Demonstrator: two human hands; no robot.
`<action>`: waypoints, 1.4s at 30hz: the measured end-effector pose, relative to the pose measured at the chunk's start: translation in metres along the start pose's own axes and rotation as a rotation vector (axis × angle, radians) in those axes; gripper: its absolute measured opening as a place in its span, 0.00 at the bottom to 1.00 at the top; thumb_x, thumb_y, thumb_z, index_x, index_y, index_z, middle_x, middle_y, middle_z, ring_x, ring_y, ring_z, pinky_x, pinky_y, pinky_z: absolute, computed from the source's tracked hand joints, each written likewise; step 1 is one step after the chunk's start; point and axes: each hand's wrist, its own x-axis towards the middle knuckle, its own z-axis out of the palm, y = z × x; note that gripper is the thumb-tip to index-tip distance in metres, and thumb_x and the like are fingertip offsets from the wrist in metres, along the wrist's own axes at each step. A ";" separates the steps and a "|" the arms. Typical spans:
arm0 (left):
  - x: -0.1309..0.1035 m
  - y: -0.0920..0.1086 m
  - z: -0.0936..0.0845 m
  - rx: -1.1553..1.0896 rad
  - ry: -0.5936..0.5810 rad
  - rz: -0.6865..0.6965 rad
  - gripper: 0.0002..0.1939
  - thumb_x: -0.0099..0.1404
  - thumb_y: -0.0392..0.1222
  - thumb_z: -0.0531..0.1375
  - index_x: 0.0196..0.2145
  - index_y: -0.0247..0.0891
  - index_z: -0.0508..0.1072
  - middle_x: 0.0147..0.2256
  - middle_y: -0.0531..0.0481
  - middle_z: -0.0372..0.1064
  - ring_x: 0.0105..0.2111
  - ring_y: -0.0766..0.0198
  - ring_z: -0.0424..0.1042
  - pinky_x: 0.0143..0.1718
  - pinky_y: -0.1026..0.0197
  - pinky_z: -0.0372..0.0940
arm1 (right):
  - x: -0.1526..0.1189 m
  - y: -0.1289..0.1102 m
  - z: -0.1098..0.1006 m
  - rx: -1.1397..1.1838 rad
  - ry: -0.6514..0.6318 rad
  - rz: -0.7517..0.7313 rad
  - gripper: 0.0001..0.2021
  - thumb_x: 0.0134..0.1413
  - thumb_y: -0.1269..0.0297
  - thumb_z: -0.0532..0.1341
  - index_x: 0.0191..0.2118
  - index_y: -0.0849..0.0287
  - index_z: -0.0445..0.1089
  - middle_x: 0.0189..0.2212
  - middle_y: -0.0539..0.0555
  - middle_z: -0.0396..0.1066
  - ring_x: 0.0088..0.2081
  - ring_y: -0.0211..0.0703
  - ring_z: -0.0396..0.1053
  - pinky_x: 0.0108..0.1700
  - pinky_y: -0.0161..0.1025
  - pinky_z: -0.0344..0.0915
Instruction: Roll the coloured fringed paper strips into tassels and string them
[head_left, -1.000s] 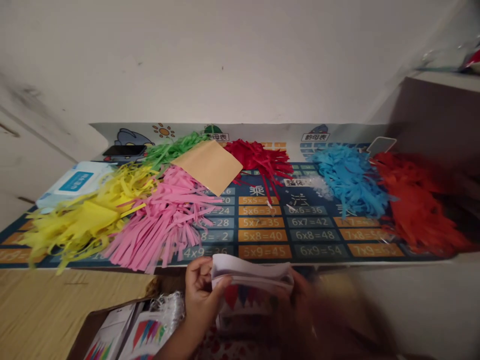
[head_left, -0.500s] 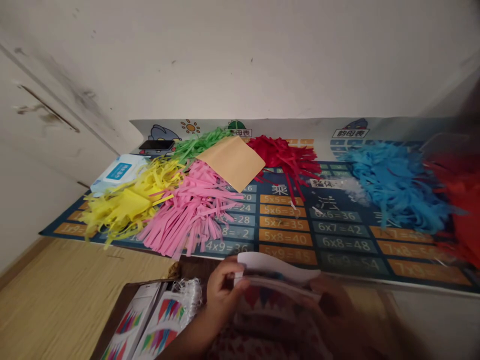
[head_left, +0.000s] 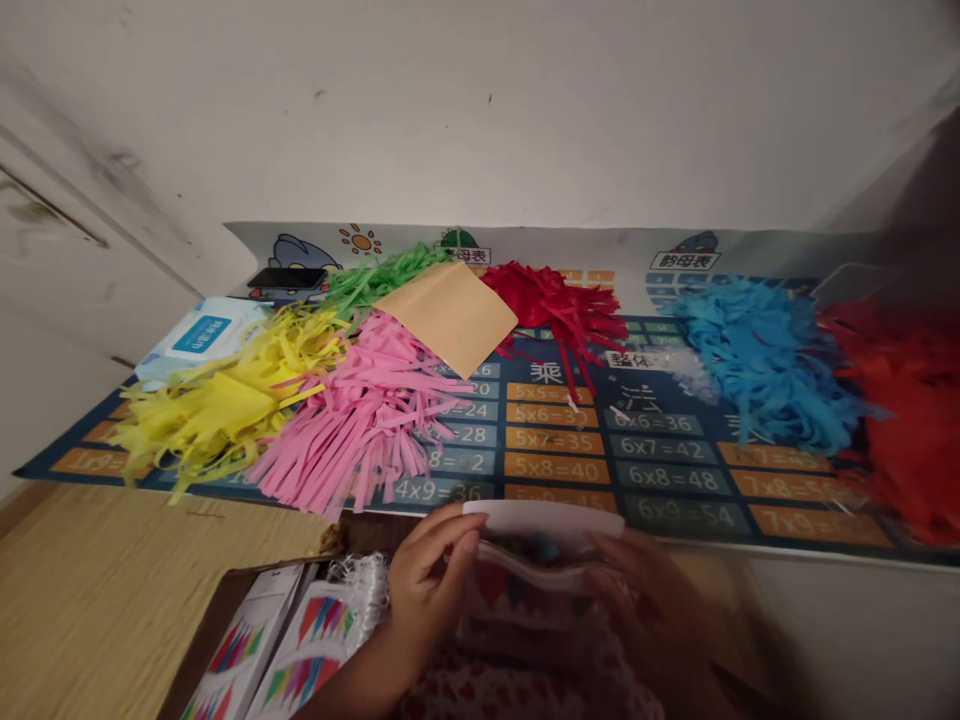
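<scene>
A clear plastic packet point(head_left: 517, 590) with a white card edge along its top is held low at the front edge of the mat. My left hand point(head_left: 431, 565) pinches its upper left corner between thumb and fingers. At the packet's right end my right hand point(head_left: 645, 580) is closed on the edge, dim and partly blurred. The mouth of the packet gapes a little, and dark coloured bits show inside, too unclear to name. Just beyond lie a pink bundle of paper strips point(head_left: 360, 420) and a tan paper sheet point(head_left: 450, 315).
Yellow point(head_left: 225, 410), green point(head_left: 386, 278), dark red point(head_left: 555, 305), blue point(head_left: 765, 360) and red strip bundles point(head_left: 915, 430) lie on the printed mat point(head_left: 562, 440). A wipes pack point(head_left: 199, 335) and a phone point(head_left: 289, 278) sit at left. A box of printed packs point(head_left: 247, 640) stands below.
The view has shifted slightly, so everything on the mat appears further left. Both hands still hold the packet, and its mouth now gapes more visibly.
</scene>
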 end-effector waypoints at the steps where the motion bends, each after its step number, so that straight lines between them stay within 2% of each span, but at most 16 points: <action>1: 0.000 0.001 0.000 0.015 0.008 -0.003 0.09 0.63 0.38 0.60 0.35 0.41 0.81 0.34 0.48 0.79 0.33 0.60 0.78 0.36 0.62 0.74 | 0.002 -0.003 0.000 -0.007 0.010 0.001 0.10 0.57 0.59 0.62 0.44 0.49 0.76 0.38 0.55 0.77 0.37 0.48 0.76 0.37 0.43 0.74; 6: 0.002 0.003 0.000 -0.007 0.022 -0.027 0.08 0.63 0.37 0.60 0.35 0.41 0.81 0.35 0.48 0.79 0.35 0.60 0.78 0.37 0.61 0.74 | 0.010 -0.009 -0.002 0.044 0.009 0.001 0.07 0.56 0.62 0.63 0.40 0.49 0.77 0.37 0.53 0.78 0.36 0.48 0.76 0.37 0.43 0.75; 9: 0.001 0.003 0.004 -0.128 0.065 -0.051 0.06 0.62 0.35 0.61 0.35 0.41 0.79 0.34 0.49 0.78 0.35 0.62 0.77 0.37 0.64 0.73 | 0.010 -0.009 -0.002 0.050 0.006 -0.012 0.07 0.55 0.64 0.64 0.41 0.49 0.76 0.38 0.52 0.78 0.37 0.47 0.76 0.39 0.43 0.74; 11: -0.001 0.002 0.008 -0.260 0.117 -0.108 0.08 0.61 0.34 0.62 0.39 0.42 0.76 0.34 0.51 0.77 0.34 0.64 0.77 0.36 0.65 0.72 | 0.005 -0.007 0.000 0.051 -0.002 -0.003 0.09 0.56 0.64 0.63 0.44 0.48 0.75 0.41 0.53 0.77 0.40 0.48 0.76 0.41 0.44 0.74; 13: -0.001 0.000 0.010 -0.342 0.127 -0.156 0.14 0.62 0.35 0.62 0.46 0.43 0.72 0.34 0.52 0.76 0.34 0.64 0.76 0.37 0.64 0.72 | -0.001 -0.004 0.004 0.053 0.001 0.067 0.16 0.57 0.63 0.63 0.52 0.49 0.71 0.44 0.54 0.76 0.42 0.49 0.75 0.43 0.45 0.74; 15: -0.001 -0.002 0.010 -0.310 0.076 -0.141 0.14 0.63 0.36 0.61 0.47 0.42 0.72 0.34 0.50 0.75 0.35 0.63 0.76 0.39 0.62 0.71 | -0.007 0.001 0.008 0.070 0.010 0.173 0.25 0.57 0.61 0.63 0.60 0.53 0.63 0.46 0.57 0.75 0.44 0.50 0.75 0.44 0.46 0.73; 17: 0.000 -0.004 0.008 -0.251 0.020 -0.095 0.08 0.63 0.38 0.61 0.41 0.40 0.76 0.35 0.48 0.75 0.38 0.61 0.74 0.41 0.61 0.70 | -0.011 0.005 0.010 0.113 -0.002 0.257 0.28 0.56 0.61 0.64 0.62 0.56 0.61 0.48 0.59 0.74 0.45 0.51 0.74 0.45 0.46 0.72; 19: 0.001 -0.005 0.007 -0.238 0.006 -0.107 0.06 0.63 0.39 0.61 0.39 0.40 0.76 0.35 0.48 0.74 0.38 0.61 0.74 0.40 0.61 0.70 | -0.011 0.006 0.011 0.188 -0.020 0.312 0.25 0.55 0.61 0.65 0.58 0.55 0.64 0.50 0.59 0.72 0.46 0.51 0.73 0.45 0.45 0.72; 21: 0.001 -0.004 0.007 -0.269 -0.022 -0.176 0.08 0.64 0.40 0.60 0.42 0.40 0.75 0.36 0.47 0.74 0.36 0.62 0.74 0.38 0.63 0.70 | -0.006 0.003 0.009 0.297 -0.030 0.373 0.22 0.54 0.61 0.65 0.54 0.55 0.67 0.50 0.60 0.72 0.46 0.50 0.73 0.44 0.44 0.72; 23: 0.002 -0.003 0.007 -0.314 -0.101 -0.241 0.10 0.65 0.41 0.59 0.45 0.41 0.74 0.38 0.47 0.76 0.36 0.62 0.75 0.38 0.63 0.70 | 0.004 -0.004 0.006 0.420 -0.044 0.425 0.19 0.53 0.62 0.65 0.52 0.55 0.67 0.48 0.59 0.73 0.45 0.49 0.74 0.43 0.43 0.72; 26: 0.006 -0.001 0.002 -0.362 -0.239 -0.276 0.11 0.66 0.42 0.58 0.46 0.41 0.72 0.40 0.46 0.77 0.40 0.60 0.76 0.41 0.61 0.70 | 0.022 -0.017 0.001 0.508 -0.071 0.506 0.15 0.52 0.61 0.65 0.45 0.55 0.66 0.40 0.56 0.76 0.40 0.47 0.75 0.39 0.39 0.73; 29: 0.019 0.001 -0.006 -0.332 -0.327 -0.294 0.13 0.65 0.42 0.60 0.47 0.40 0.72 0.37 0.47 0.77 0.36 0.60 0.76 0.38 0.62 0.70 | 0.039 -0.024 -0.005 0.428 -0.108 0.568 0.12 0.51 0.59 0.64 0.40 0.55 0.67 0.31 0.52 0.76 0.31 0.44 0.76 0.30 0.35 0.72; 33: 0.049 0.007 -0.017 -0.198 -0.503 -0.216 0.17 0.64 0.40 0.61 0.51 0.42 0.73 0.31 0.51 0.75 0.29 0.64 0.73 0.30 0.65 0.67 | 0.055 -0.025 -0.014 0.231 -0.275 0.447 0.10 0.51 0.58 0.62 0.40 0.54 0.74 0.33 0.52 0.78 0.32 0.45 0.76 0.32 0.36 0.72; 36: 0.067 0.012 -0.021 -0.140 -0.612 -0.092 0.09 0.65 0.38 0.59 0.42 0.40 0.78 0.35 0.48 0.76 0.33 0.62 0.75 0.32 0.64 0.68 | 0.060 -0.024 -0.016 0.132 -0.314 0.366 0.09 0.53 0.59 0.61 0.37 0.53 0.77 0.30 0.51 0.78 0.30 0.45 0.75 0.33 0.37 0.72; 38: 0.070 0.012 -0.021 -0.148 -0.612 -0.049 0.08 0.66 0.37 0.58 0.38 0.39 0.78 0.35 0.48 0.76 0.35 0.62 0.76 0.35 0.64 0.68 | 0.058 -0.023 -0.015 0.087 -0.285 0.342 0.09 0.54 0.59 0.61 0.37 0.52 0.77 0.30 0.51 0.78 0.30 0.45 0.76 0.33 0.37 0.72; 42: 0.061 0.007 -0.019 -0.132 -0.524 0.027 0.08 0.66 0.34 0.59 0.38 0.40 0.78 0.35 0.50 0.77 0.35 0.65 0.76 0.36 0.66 0.68 | 0.053 -0.023 -0.012 0.025 -0.244 0.294 0.10 0.56 0.58 0.59 0.36 0.52 0.78 0.31 0.51 0.79 0.32 0.46 0.76 0.36 0.39 0.73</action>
